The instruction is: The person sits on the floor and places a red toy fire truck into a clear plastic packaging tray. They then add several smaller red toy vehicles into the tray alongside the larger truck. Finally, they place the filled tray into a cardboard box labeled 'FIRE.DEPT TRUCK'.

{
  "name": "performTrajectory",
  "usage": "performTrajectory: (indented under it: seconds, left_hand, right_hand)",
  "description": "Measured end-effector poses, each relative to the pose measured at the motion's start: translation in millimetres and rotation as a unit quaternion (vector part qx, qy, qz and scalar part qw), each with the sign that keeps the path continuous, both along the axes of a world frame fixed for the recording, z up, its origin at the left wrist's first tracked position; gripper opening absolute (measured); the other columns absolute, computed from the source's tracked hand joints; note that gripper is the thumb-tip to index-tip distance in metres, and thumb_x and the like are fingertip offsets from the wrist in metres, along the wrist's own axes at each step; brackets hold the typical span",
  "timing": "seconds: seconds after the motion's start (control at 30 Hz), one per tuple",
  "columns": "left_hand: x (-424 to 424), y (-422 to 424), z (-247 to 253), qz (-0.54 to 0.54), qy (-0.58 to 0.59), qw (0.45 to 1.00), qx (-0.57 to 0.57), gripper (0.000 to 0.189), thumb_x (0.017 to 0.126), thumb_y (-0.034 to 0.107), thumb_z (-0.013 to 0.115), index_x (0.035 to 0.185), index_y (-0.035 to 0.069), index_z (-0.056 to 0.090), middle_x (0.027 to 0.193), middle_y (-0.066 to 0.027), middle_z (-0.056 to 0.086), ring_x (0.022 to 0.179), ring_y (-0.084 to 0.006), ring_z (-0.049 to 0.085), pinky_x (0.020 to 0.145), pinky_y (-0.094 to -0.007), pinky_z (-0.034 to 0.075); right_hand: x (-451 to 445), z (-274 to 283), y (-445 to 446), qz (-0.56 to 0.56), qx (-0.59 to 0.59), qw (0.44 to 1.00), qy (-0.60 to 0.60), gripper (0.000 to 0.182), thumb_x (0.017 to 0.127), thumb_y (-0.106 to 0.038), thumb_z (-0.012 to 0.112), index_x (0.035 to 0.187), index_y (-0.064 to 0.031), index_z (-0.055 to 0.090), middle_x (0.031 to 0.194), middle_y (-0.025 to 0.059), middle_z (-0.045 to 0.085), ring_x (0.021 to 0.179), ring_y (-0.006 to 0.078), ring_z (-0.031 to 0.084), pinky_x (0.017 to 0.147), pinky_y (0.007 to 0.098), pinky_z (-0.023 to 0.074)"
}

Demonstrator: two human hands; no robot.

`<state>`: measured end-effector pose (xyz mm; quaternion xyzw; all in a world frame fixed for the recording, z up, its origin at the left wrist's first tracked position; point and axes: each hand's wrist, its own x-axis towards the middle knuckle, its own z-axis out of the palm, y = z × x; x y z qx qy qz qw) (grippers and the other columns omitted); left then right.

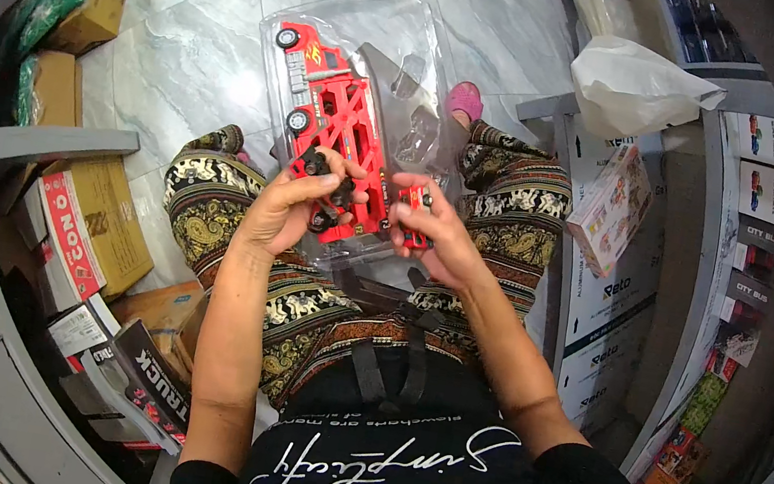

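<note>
A red toy truck [345, 121] with a lattice-sided trailer lies on its side in a clear plastic blister tray [426, 66], between my knees. Over the trailer's near end, my left hand [293, 208] holds a small toy vehicle [316, 164] with black wheels; its body is partly hidden by my fingers. To the right, beside the trailer, my right hand [438, 231] holds a small red toy car [415, 218] between thumb and fingers. The two hands are apart. Part of the tray is hidden behind my hands and legs.
Cardboard boxes [108, 228] fill the shelves at left, with a boxed toy truck [140, 385] near my left elbow. At right, a white plastic bag [631, 91] and a colourful box [612, 209] are by large cartons. My pink shoe [466, 99] rests beside the tray.
</note>
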<state>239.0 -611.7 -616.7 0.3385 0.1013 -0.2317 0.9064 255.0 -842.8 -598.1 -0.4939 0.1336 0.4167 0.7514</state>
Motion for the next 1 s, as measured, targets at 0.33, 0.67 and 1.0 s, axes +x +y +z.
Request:
performTrajectory:
  seconds: [0.33,0.67,1.0]
  left_hand:
    - [5,-1,-12,0.054,0.021,0.997,-0.054,0.017,0.089,0.02,0.061,0.084,0.007,0.052,0.1,-0.0122,0.06,0.087,-0.0245,0.064,0.068,-0.0339,0.053]
    - [5,0,-12,0.046,0.016,0.998,-0.046,0.031,0.096,0.036,0.048,0.09,0.006,0.051,0.104,-0.0127,0.059,0.09,-0.0231,0.063,0.07,-0.0351,0.052]
    - [2,4,-14,0.043,0.02,0.997,-0.058,0.037,0.098,0.04,0.041,0.091,0.005,0.051,0.104,-0.0142,0.058,0.092,-0.0253,0.061,0.07,-0.0359,0.053]
  right_hand:
    - [14,10,-41,-0.019,-0.252,0.934,-0.254,0.051,0.076,-0.007,0.069,0.118,-0.0067,0.041,0.101,0.0032,0.047,0.088,0.01,0.048,0.077,0.0234,0.0413]
    - [37,7,-64,-0.041,-0.004,0.997,-0.071,0.056,0.087,-0.014,0.06,0.137,-0.0057,0.036,0.122,0.0166,0.055,0.095,0.0189,0.058,0.079,0.0282,0.0471]
    - [36,-2,-66,-0.113,0.097,0.989,0.006,0.043,0.094,-0.013,0.05,0.135,-0.001,0.04,0.12,0.0147,0.057,0.092,0.0193,0.06,0.08,0.0298,0.0488]
